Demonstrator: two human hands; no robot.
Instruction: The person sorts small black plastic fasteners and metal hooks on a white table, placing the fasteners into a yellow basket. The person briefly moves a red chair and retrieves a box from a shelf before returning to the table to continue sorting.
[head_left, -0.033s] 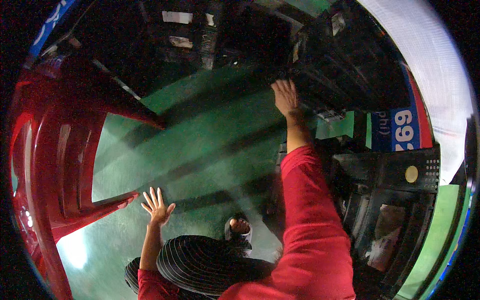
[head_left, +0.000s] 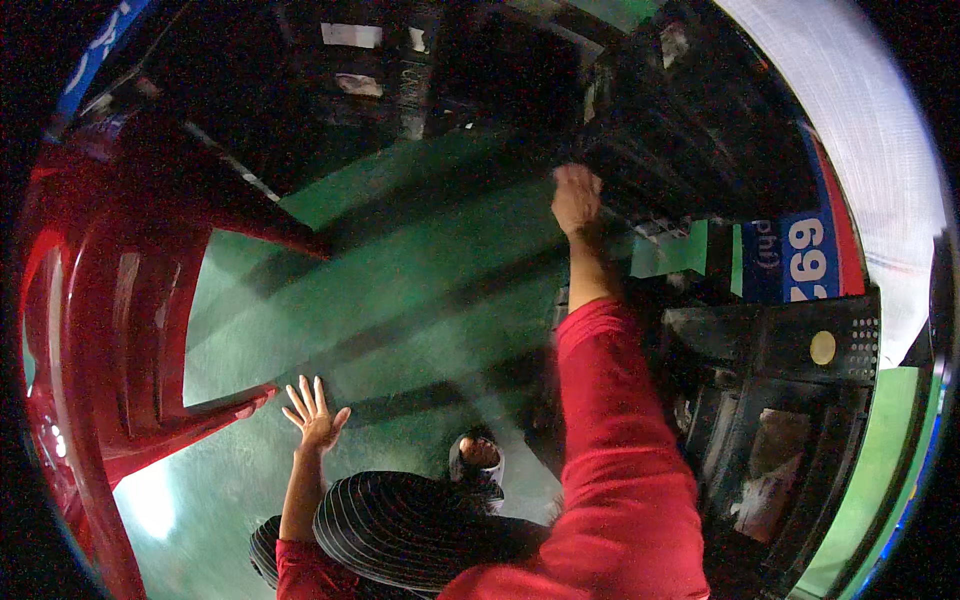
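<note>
My left hand (head_left: 316, 414) is held out low on the left with its fingers spread and nothing in it. Just beside it ends a leg of the glossy red plastic seat (head_left: 125, 350); I see a small gap between the fingertips and that leg. Stretched out ahead on the right, my right hand (head_left: 577, 200) has its fingers folded in, slightly blurred, and no object shows in it. Dark stacked cases (head_left: 690, 120) lie beyond it to the right; whether the hand touches them I cannot tell.
The floor (head_left: 400, 270) is green, crossed by long shadows. Black slotted casing (head_left: 770, 340) with a yellow disc stands along my right, next to a blue and red printed panel (head_left: 800, 255) and a whitish sheet (head_left: 890, 160). My foot (head_left: 480, 455) shows below.
The fingers of my right hand, stretched out before, are now folded in, and the hand sits slightly lower in view. My left hand keeps its place.
</note>
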